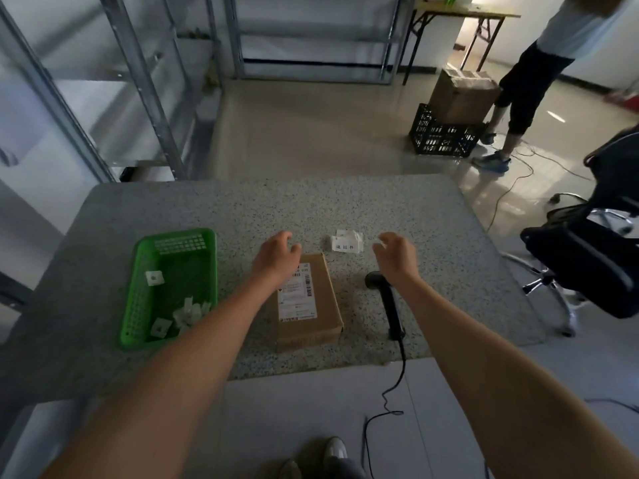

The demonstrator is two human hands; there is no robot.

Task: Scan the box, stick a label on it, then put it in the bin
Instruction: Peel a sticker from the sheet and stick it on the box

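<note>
A flat brown cardboard box [323, 307] with a white shipping label lies on the speckled grey table [242, 209], near its front edge. My left hand [276, 257] hovers over the box's far left corner, fingers apart and holding nothing. A black corded barcode scanner [387, 300] rests to the right of the box. My right hand [396, 255] is above the scanner's head, fingers spread and empty. A small pile of white labels [346, 242] sits between my two hands, just beyond the box. A green plastic basket [138, 299] stands at the left.
The green basket holds several white paper scraps. A black office chair [594, 257] stands right of the table. Beyond the table are a black crate [444, 136] with a cardboard carton, a standing person [532, 88], floor cables and metal shelving [138, 81] at the left.
</note>
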